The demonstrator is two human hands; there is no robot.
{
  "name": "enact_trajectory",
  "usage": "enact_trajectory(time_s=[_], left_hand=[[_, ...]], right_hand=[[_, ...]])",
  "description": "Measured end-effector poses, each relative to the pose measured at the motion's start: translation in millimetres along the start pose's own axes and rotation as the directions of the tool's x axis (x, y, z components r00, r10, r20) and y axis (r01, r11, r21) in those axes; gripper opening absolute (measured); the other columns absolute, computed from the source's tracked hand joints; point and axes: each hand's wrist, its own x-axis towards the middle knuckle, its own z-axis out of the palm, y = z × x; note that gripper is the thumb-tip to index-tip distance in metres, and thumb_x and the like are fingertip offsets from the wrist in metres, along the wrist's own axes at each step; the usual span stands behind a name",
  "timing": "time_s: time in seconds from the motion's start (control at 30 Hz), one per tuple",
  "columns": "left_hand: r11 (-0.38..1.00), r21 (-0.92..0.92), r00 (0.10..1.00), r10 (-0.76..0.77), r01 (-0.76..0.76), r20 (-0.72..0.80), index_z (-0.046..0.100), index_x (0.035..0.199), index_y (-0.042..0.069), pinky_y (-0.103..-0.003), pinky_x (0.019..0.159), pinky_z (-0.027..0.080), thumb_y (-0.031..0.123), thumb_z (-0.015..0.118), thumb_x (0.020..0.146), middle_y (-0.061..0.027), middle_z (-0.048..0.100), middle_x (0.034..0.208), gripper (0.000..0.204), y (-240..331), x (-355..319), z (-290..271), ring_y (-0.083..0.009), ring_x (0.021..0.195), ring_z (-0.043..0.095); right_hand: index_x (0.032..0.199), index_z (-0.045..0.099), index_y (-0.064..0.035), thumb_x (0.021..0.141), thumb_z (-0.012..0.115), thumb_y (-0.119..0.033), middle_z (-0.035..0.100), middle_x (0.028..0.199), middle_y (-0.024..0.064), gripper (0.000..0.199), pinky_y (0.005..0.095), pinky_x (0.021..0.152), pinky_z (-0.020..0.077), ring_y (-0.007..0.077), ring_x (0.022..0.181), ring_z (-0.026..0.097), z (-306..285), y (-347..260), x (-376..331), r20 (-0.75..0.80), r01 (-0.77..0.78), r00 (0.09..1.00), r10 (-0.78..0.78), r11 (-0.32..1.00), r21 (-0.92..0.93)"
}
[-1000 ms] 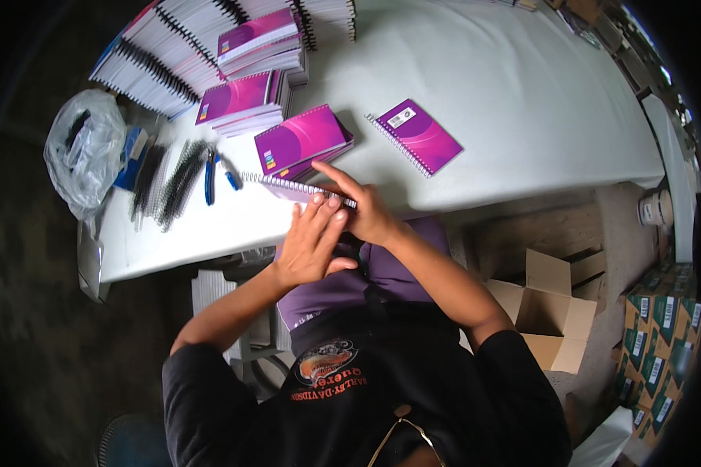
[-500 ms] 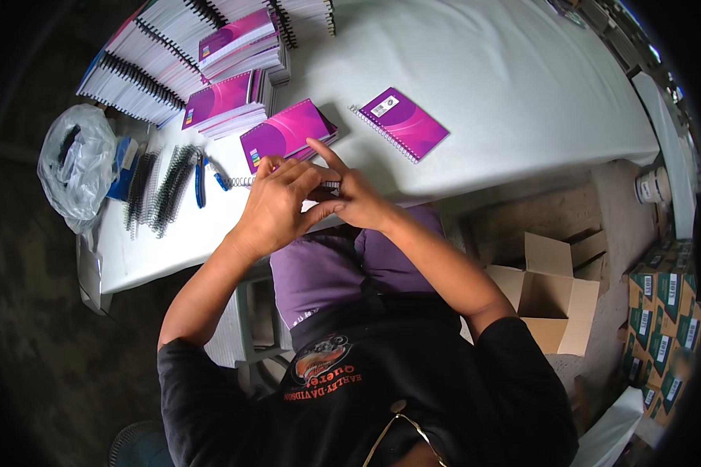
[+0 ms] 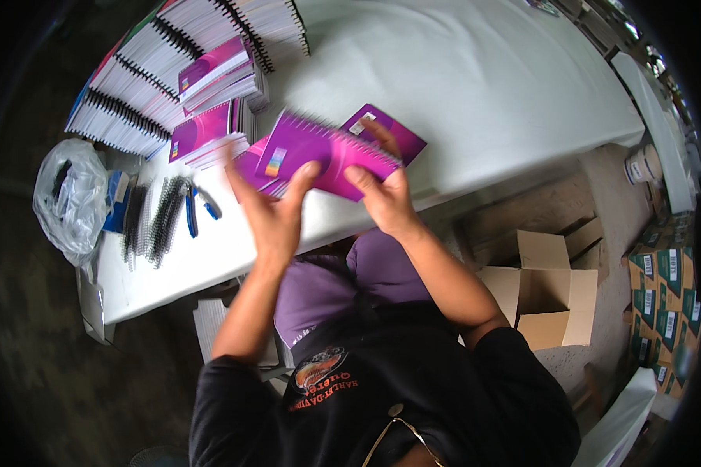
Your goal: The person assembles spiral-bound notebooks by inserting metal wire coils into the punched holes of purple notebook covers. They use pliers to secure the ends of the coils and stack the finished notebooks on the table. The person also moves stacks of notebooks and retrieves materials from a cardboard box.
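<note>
Pinches the right end of a purple-and-pink, wire-bound notebook [image 3: 327, 156] with the right hand [image 3: 389, 198] — pressing the thumb on the front cover and reaching the fingers round behind. Spreads the left hand [image 3: 269, 214] wide, with blurred fingers and with the thumb at the notebook's lower edge; cannot tell whether touching it. Holds the notebook tilted over the near part of a white cloth-covered table [image 3: 483, 86], with its wire coil toward the far side. Hides with it part of a low pile of purple notebooks [image 3: 251, 160] and a corner of a single purple notebook with a white label [image 3: 407, 140], lying just beyond to the right.

Shows, farther left, two purple-topped notebook stacks, then rows of thick white-paged books with black coils [image 3: 132, 117]. Has, nearer the table's left end, blue-handled pliers [image 3: 191, 214], loose black wire coils [image 3: 166, 222] and a clear plastic bag [image 3: 70, 198]. Includes, below and to the right — off the table — an open brown cardboard box [image 3: 544, 292].
</note>
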Motion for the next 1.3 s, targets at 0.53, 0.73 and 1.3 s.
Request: enact_trajectory(time_s=[0.53, 0.73, 1.3], left_hand=[[0.795, 0.492, 0.861, 0.071, -0.354, 0.504, 0.057, 0.116, 0.017, -0.048, 0.105, 0.024, 0.017, 0.054, 0.088, -0.0096, 0.046, 0.131, 0.029, -86, 31, 76, -0.0292, 0.128, 0.035], [0.54, 0.804, 0.963, 0.05, -0.249, 0.265, 0.049, 0.122, 0.004, -0.044, 0.103, 0.031, 0.015, 0.059, 0.083, -0.0146, 0.047, 0.13, 0.041, -58, 12, -20, -0.0315, 0.123, 0.041], [0.178, 0.937, 0.942, 0.098, 0.3, -0.32, 0.065, 0.094, 0.011, -0.04, 0.068, 0.043, 0.029, 0.062, 0.081, -0.0079, 0.063, 0.09, 0.023, -154, 5, -240, -0.027, 0.078, 0.06]], right_hand=[[0.114, 0.056, 0.0009, 0.064, 0.079, -0.015, 0.056, 0.107, 0.0155, 0.057, 0.0382, 0.086, 0.0432, 0.0313, 0.1, 0.051, -95, 2, 2, -0.275, -0.25, 0.959, -0.066, 0.254, -0.934], [0.12, 0.052, -0.0081, 0.07, 0.073, -0.006, 0.056, 0.103, 0.011, 0.054, 0.0343, 0.08, 0.045, 0.024, 0.091, 0.053, -64, -22, -8, -0.268, -0.121, 0.941, -0.208, 0.532, -0.838], [0.112, 0.059, 0.0, 0.083, 0.061, -0.001, 0.063, 0.103, 0.0061, 0.029, 0.0218, 0.081, 0.0478, 0.0093, 0.091, 0.058, -1, 21, 7, 0.416, -0.335, 0.82, 0.393, 0.919, -0.207]])
